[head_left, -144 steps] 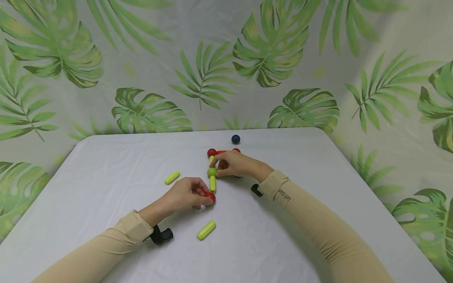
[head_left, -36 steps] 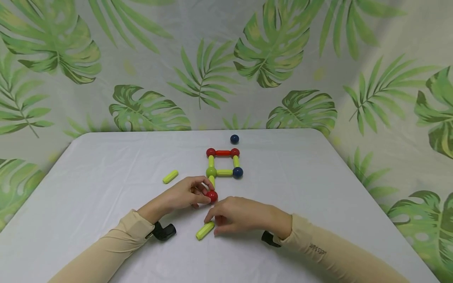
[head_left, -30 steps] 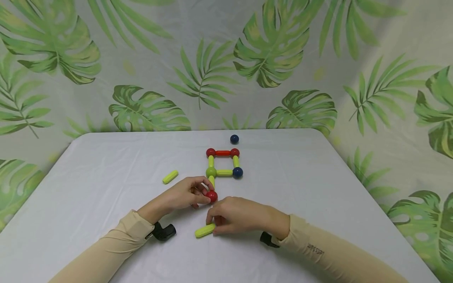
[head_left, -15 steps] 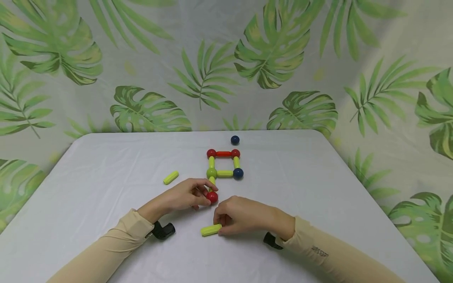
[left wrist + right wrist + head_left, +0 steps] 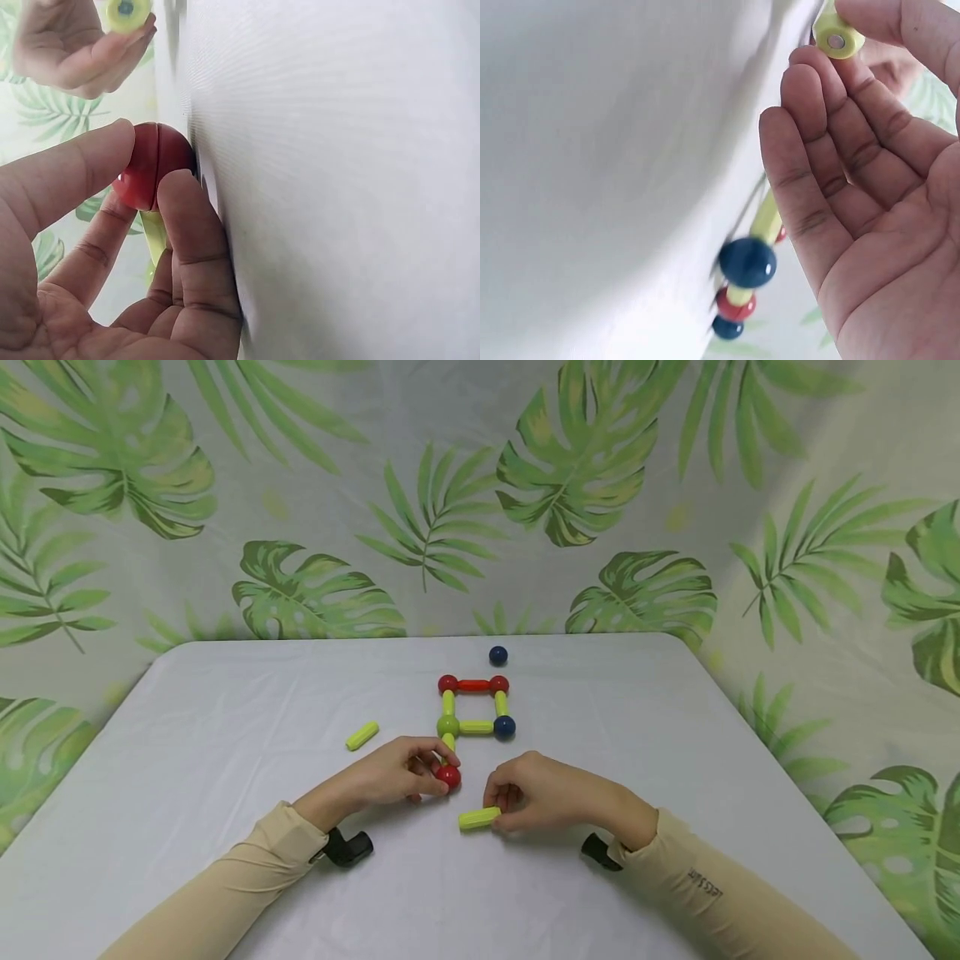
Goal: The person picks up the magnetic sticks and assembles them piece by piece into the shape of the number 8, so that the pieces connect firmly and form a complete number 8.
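My left hand [image 5: 390, 770] pinches a red ball [image 5: 448, 777] between thumb and fingers. In the left wrist view the ball [image 5: 154, 166] shows a seam. A yellow-green rod joins it to a green ball [image 5: 447, 726], the near-left corner of a square. The square's other corners are a dark blue ball [image 5: 504, 727] and two red balls; one side is a red rod [image 5: 474, 686], the others yellow-green. To the right, my right hand [image 5: 555, 789] pinches a loose yellow-green magnetic rod [image 5: 477, 818] by one end. The right wrist view shows the metal disc in that rod's end [image 5: 835, 40].
Another yellow-green rod [image 5: 363, 736] lies to the left of the square. A loose dark blue ball [image 5: 498, 655] sits near the far edge of the white-covered table [image 5: 247, 718]. Leaf-patterned cloth [image 5: 450, 527] hangs behind. A black camera is worn at each wrist.
My right hand left the square, took hold of the near yellow-green rod, turned it and brought it right and farther from me. The left hand keeps the red ball, now against the rod.
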`<state>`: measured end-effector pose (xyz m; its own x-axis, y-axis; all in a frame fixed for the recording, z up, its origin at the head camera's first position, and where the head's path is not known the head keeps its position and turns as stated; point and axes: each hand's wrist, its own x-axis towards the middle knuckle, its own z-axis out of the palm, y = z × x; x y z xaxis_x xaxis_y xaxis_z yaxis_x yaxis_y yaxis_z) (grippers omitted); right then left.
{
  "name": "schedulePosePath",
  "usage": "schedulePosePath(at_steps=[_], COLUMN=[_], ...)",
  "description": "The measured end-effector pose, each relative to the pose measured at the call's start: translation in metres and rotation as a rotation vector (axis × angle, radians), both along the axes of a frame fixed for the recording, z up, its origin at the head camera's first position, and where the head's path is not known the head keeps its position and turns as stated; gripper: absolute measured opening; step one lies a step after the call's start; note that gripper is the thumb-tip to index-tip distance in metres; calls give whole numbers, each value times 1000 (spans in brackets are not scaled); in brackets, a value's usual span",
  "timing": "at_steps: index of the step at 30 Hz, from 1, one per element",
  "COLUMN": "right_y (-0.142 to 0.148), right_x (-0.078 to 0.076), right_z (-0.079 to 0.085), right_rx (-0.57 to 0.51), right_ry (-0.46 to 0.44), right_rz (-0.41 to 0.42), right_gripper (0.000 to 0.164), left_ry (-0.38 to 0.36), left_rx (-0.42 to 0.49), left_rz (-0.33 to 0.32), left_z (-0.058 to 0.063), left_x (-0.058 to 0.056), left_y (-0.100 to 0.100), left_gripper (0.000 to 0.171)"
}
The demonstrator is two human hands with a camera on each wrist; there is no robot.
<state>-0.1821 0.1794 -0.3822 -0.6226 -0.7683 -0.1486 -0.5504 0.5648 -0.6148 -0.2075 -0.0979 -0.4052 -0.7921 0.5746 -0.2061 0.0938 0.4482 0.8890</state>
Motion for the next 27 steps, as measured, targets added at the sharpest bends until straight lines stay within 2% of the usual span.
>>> schedulePosePath(at_steps=[8, 14, 27], right_y=[14, 18, 11], right_x=[-12, -22, -33], right_z=[2, -3, -3], right_rx=[-13, -16, -23], right_ry=[8, 5, 10], right_rz=[-65, -100, -104], right_gripper=[8, 8, 11], left_ry=[-12, -7, -9], left_rx=[16, 22, 33], left_rz=[-4, -16, -26], left_z=[-1, -1, -2], left_x=[0, -2, -2], left_y=[-3, -4, -5], left_gripper=[31, 31, 33])
